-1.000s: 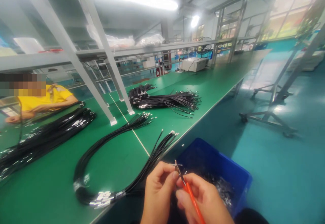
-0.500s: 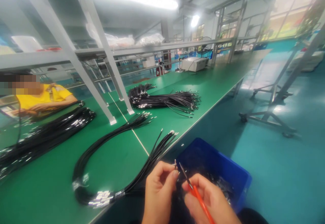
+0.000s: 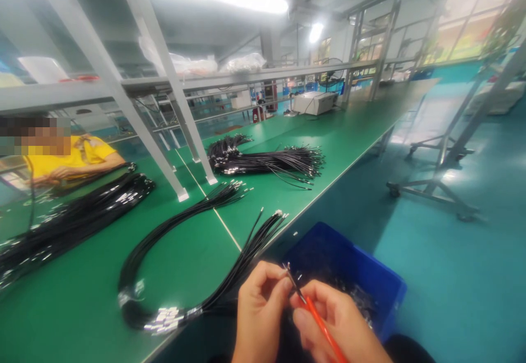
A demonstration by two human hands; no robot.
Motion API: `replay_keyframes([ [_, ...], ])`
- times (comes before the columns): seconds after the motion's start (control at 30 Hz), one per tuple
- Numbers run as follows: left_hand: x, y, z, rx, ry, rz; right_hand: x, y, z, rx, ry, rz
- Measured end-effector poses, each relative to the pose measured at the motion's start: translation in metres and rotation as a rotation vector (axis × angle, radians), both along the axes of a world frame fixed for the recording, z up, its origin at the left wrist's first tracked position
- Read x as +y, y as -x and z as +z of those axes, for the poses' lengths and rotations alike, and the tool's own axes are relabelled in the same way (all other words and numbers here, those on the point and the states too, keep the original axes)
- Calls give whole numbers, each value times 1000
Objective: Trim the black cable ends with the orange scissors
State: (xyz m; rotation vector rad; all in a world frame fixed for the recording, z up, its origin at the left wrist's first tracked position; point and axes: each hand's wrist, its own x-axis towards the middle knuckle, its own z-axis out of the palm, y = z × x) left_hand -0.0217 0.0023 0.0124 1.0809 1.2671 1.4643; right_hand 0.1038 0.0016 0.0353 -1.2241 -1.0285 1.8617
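Note:
At the table's front edge, my left hand (image 3: 261, 308) is closed in a pinch on the end of a thin black cable; only its small pale tip shows above the fingers. My right hand (image 3: 332, 313) grips a slim pointed tool with a red handle (image 3: 322, 324). Its dark tip meets the cable end at my left fingertips. Whether the tool is tweezers or a cutter I cannot tell. A bundle of black cables (image 3: 152, 237) with white and silvery ends curves over the green table (image 3: 184, 264) and runs behind my left hand.
Below my hands is a blue bin (image 3: 349, 264) with small scraps inside. More black cable bundles lie further back (image 3: 267, 163) and at left (image 3: 74, 220). Metal shelf posts (image 3: 172, 78) rise from the table. A person in yellow (image 3: 82, 157) sits across it. A wheeled stand (image 3: 435, 187) is at right.
The tool's tip has moved left and up from beside the cable end onto it. A small pale fragment now shows beside the tip. The bundles lie as before.

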Motion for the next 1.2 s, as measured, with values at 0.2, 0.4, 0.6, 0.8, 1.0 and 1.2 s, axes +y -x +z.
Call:
replay_keyframes([
  [0.2,-1,-2,0,42,6,12,3,-3,0,-66,-11,45],
  [0.4,1,-2,-1,132,23,-6,-4,-9,-5,-149,-184,-125],
  [0.6,0,-2,1,182,12,-10,8,-2,-9,-118,-489,-487],
  [0.8,-4,-5,-1,177,6,-47,23,11,-18,-238,-750,-499],
  [1.0,-3,-8,6,43,46,-18,14,19,-28,-63,-540,-439],
  [1.2,1,-2,11,-90,109,-100,11,15,-16,72,-370,-433],
])
